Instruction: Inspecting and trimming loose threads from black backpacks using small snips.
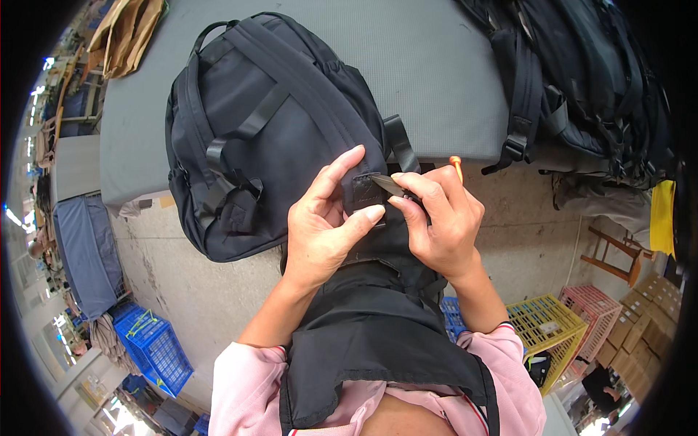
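Note:
A black backpack lies at the table's near edge, its shoulder straps facing up. My left hand grips the lower end of its right shoulder strap, with the thumb below and the index finger stretched along the strap's side. My right hand is closed on small thread snips, whose dark pointed blades touch or nearly touch the stitching at the strap end. Their grip is hidden in my palm. An orange rod with a rounded end sticks up behind my right fingers; whether it belongs to the snips I cannot tell.
More black backpacks are piled on the grey table at the right. A brown paper bag lies far left. Blue, yellow and pink crates, cardboard boxes and a wooden stool stand around.

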Motion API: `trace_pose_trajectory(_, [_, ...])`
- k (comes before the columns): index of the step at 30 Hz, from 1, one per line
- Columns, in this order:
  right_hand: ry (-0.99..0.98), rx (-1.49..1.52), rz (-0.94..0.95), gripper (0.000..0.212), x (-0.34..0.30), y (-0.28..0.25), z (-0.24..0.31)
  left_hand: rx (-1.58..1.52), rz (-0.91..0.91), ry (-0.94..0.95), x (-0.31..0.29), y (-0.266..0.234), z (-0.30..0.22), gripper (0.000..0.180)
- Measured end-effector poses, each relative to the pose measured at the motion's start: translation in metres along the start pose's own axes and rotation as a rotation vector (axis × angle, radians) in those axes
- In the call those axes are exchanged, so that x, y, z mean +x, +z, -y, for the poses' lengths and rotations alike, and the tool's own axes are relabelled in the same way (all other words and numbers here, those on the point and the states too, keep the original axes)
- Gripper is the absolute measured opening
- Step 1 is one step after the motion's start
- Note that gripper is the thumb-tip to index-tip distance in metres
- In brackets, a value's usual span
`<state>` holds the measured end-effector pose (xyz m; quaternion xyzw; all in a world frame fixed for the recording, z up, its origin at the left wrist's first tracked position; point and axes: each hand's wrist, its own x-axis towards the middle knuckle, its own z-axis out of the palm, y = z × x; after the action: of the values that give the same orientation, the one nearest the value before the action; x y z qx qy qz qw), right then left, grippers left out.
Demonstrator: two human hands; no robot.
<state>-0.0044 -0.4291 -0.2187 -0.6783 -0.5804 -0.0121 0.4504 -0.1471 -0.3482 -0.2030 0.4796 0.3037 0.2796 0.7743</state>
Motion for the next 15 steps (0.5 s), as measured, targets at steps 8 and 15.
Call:
trace_pose_trajectory(8, [0.083,0.095,-0.034,0.028,-0.0035,-0.0019,0.0011,0.036,-0.005,0.004,-0.0008,-0.0005,0.0028,0.062])
trace_pose_trajectory(15, [0.117,0.208,0.052,0.023,-0.0006,0.0002,-0.0022,-0.001,-0.013,0.007,-0.0010,0.0002,0.0027,0.056])
